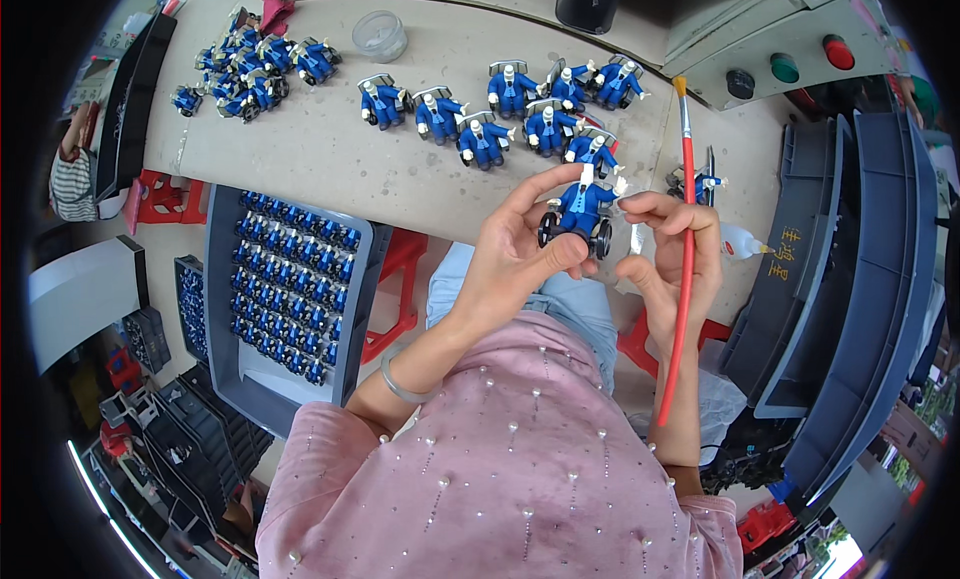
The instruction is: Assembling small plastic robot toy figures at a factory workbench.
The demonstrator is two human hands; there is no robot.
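Observation:
My left hand [528, 241] is closed round a small toy figure [581, 207] in a blue suit, seated on a black-wheeled chair. It holds the figure upright above the table's near edge, thumb on the lower part. My right hand [672, 254] is beside it, closed on a long red paintbrush [685, 229] that runs upright past the fingers, bristles up. Its thumb and index finger reach toward the figure's outstretched arm; whether they touch it I cannot tell. Beyond my hands, several matching figures [484, 139] stand in loose rows on the table [330, 139].
More figures [245, 69] are clustered at the far left, near a clear round cup [379, 37]. A grey crate [225, 309] of figures in rows stands at my left. At right are a white squeeze bottle [742, 243], stacked grey crates [850, 269] and a button panel [790, 54].

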